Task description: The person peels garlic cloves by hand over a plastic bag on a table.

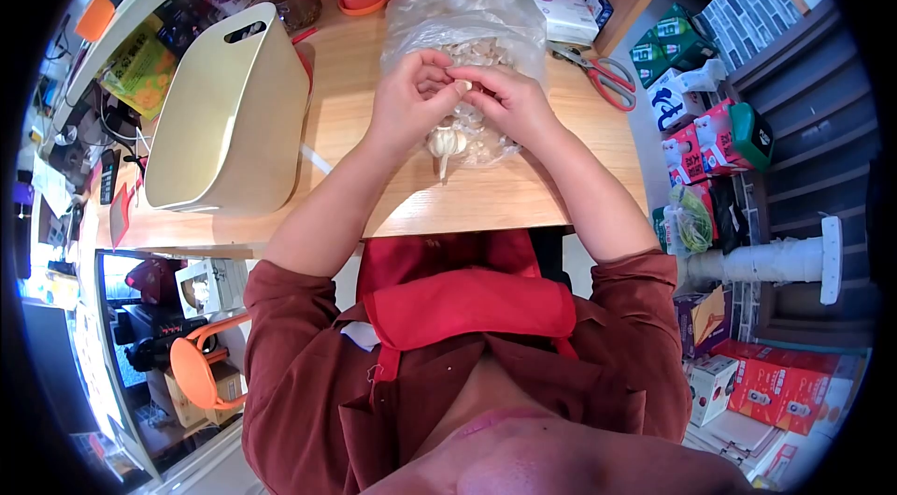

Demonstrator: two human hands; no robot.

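Together, the fingertips of our left hand [411, 95] and right hand [512, 100] close narrowly on what looks like a garlic clove [464, 86], presumably so both thumbs can work on it. We hold it above the plastic bag [425, 18], which seems spread to keep bits off the desk [350, 88]. The garlic bulb [448, 141] lies just nearer us, within easy reach; the scissors [609, 84] rest right of the bag.
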